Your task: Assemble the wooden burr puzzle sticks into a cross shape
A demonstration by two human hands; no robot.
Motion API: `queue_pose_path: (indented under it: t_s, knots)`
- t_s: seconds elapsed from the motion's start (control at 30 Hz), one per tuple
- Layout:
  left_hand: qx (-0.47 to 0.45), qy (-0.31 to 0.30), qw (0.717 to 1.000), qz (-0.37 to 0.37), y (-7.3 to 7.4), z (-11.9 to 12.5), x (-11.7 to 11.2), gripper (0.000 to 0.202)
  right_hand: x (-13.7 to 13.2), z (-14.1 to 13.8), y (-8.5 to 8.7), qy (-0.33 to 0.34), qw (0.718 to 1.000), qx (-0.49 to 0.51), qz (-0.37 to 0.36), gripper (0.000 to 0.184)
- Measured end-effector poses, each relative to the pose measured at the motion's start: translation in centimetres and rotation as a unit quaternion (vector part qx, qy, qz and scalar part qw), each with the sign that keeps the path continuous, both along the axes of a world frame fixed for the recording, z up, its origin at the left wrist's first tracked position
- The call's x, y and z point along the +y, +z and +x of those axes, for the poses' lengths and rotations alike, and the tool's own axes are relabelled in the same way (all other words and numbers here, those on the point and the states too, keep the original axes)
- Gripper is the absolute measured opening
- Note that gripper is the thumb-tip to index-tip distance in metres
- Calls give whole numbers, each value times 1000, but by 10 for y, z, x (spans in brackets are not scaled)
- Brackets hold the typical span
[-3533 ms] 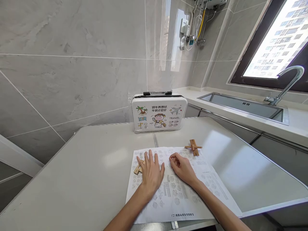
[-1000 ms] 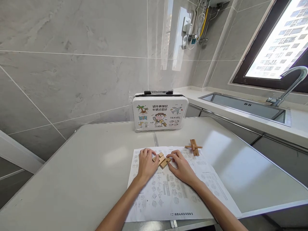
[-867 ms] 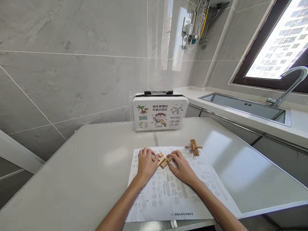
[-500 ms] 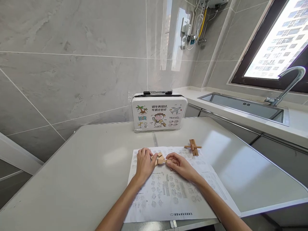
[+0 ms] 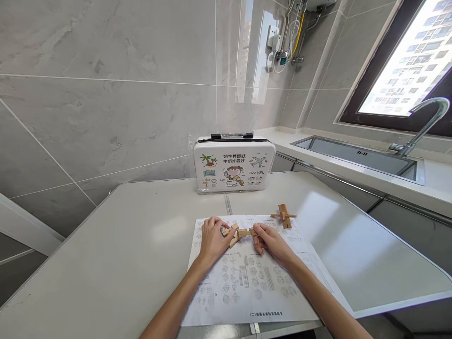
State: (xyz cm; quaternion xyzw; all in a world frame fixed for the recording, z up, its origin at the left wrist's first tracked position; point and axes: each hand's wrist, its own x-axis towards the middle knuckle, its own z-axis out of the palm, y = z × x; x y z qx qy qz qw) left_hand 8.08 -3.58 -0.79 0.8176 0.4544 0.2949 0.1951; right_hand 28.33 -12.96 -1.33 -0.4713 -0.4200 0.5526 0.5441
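The left hand [image 5: 211, 239] and right hand [image 5: 271, 241] pinched the wooden puzzle pieces [image 5: 238, 233] with their fingers, low over the printed sheet [image 5: 247, 292] on the desk [image 5: 123, 245], where the loosely joined bars, gripped only at their ends, could have slid apart and dropped.

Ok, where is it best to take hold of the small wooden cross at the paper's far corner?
Pinch the wooden cross at its wider bar, from above, across the two long sides. It seems to lie flat, and the thin crossbar juts out left and right, so the ends are poor places to grip.
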Motion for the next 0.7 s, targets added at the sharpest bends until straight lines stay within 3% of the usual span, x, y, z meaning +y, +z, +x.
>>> queue_pose_path:
  t_s: [0.5, 0.7]
  knots:
    - [-10, -4, 1000, 29, 3, -16, 19, 25, 1, 2, 1, -43, 997, 63, -20, 54]
    - [-42, -20, 999, 2, 18, -10, 4, 25, -2, 4, 6, -17, 998, 55, 5, 54]
